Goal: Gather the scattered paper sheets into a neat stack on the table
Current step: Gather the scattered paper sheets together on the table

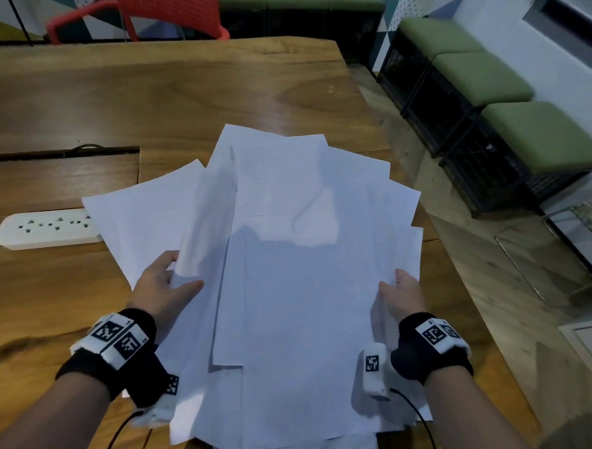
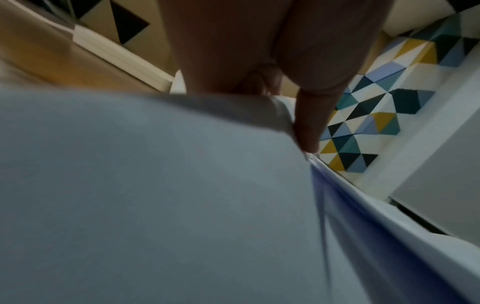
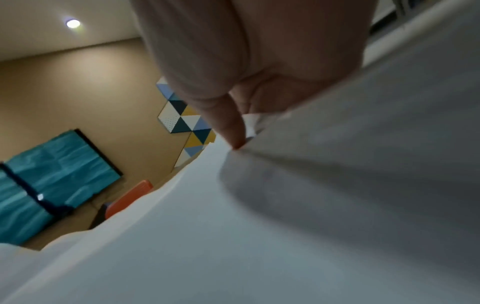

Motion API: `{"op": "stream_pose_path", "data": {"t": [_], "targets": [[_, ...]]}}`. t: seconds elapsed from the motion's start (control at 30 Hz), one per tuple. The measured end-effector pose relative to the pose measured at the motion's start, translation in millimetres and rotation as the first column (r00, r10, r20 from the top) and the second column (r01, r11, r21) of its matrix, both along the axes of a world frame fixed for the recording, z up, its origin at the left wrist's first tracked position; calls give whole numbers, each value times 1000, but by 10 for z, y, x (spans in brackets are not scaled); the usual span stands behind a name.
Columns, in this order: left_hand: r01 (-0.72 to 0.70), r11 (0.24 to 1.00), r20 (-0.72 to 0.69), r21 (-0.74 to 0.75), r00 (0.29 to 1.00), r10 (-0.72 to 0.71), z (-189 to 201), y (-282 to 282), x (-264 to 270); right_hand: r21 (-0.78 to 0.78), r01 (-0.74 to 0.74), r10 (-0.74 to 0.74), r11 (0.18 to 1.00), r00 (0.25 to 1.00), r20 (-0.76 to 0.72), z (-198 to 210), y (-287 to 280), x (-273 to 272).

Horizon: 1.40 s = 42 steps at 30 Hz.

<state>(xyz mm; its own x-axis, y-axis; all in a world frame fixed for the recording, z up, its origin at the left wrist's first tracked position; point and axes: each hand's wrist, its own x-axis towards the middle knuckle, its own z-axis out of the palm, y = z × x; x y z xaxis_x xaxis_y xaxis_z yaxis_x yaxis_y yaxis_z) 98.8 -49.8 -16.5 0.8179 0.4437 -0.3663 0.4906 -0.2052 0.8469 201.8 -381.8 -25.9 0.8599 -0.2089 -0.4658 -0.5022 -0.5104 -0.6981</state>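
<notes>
both hands [image 1: 162,287] [image 1: 402,295] grip paper sheets [image 1: 302,276] btwn thumb & fingers [image 2: 309,123].

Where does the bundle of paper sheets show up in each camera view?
Head: paper sheets at centre, fanned unevenly, left hand and right hand gripping the sides.
Left wrist: fills lower frame.
Right wrist: fills lower right.
Shared landmark: the thumbs pinching the paper's edges.

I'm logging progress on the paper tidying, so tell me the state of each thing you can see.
paper sheets: fanned out, edges uneven, not yet squared.
left hand: grips the bundle's left edge.
right hand: grips the right edge.
power strip: lies on the table, partly under a sheet.
red chair: unoccupied.
</notes>
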Motion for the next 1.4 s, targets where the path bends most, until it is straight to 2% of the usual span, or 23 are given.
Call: {"op": "stream_pose_path", "data": {"t": [0.07,0.1,0.17,0.2,0.27,0.33,0.5,0.57,0.63,0.73,0.8,0.9,0.97,1.03,1.1,1.17,1.27,1.4], "targets": [[80,987,-18,-142,996,-84,19,-53,22,177,-35,39,984,999,-22,17,115,-44],[90,974,-21,-210,995,-96,15,-64,33,237,-8,6,971,1000,7,11,155,-63],[32,968,-17,-249,999,-37,-20,-48,23,266,99,-125,959,989,80,21,194,-88],[-22,976,-25,-215,1000,17,-64,-9,14,216,132,-159,968,981,113,5,189,-87],[-93,979,-52,-183,995,85,-120,56,12,51,66,-73,997,987,146,-20,190,-72],[-20,962,-55,-274,998,5,-98,53,33,-19,-77,79,997,991,107,-37,249,-57],[260,816,1,-516,953,-303,-79,-27,95,305,-255,266,917,964,4,86,383,-122],[264,775,19,-575,951,-310,-92,12,86,386,-260,294,885,956,-29,86,263,-142],[221,768,21,-601,965,-261,-100,37,72,428,-226,272,875,961,-48,44,173,-148],[132,827,-62,-546,979,-197,-126,-119,131,379,-254,284,890,959,-24,-11,312,-171],[77,836,-96,-543,984,-153,-137,-232,202,381,-269,301,885,953,-26,-22,474,-190],[-19,877,-129,-480,990,-49,-144,-221,241,310,-248,248,918,968,40,25,474,-182],[-29,925,-100,-378,995,-10,-160,-103,193,104,-152,136,983,980,145,22,300,-114],[13,952,-145,-305,988,-60,-196,-33,147,-119,40,-16,992,981,195,24,127,-27],[48,943,-124,-330,988,-94,-161,-66,144,-120,87,-65,989,982,176,34,81,61],[76,944,-83,-322,991,-108,-162,-138,161,-96,9,6,995,988,151,48,153,161],[80,947,-16,-310,996,-89,-158,-196,132,-184,-90,113,979,987,117,57,305,294],[43,935,15,-353,999,-41,-176,-177,87,-301,-164,185,939,982,42,49,319,301]]}}
